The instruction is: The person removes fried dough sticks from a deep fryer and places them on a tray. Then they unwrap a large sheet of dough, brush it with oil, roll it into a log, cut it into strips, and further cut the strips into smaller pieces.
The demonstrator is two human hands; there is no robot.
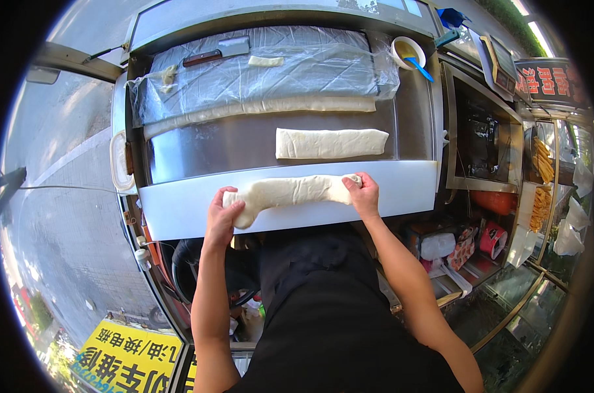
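My left hand (223,216) grips the left end of a long strip of pale dough (294,191), which hangs in a fold there. The strip's right end is held by my right hand (365,194). It stretches between both hands over a white cutting board (179,211). Just behind the board, a shorter flat dough piece (331,143) lies on the metal worktop (218,147). Farther back, one long dough strip (277,105) runs along the edge of a plastic-covered slab (316,73).
On the plastic lie a cleaver (218,51) and a small dough piece (266,61). A white bowl (408,53) with a blue brush (419,69) stands at the back right. Right of the worktop is a metal-framed fryer-like basin (483,127); fried dough sticks (542,159) lie beyond it.
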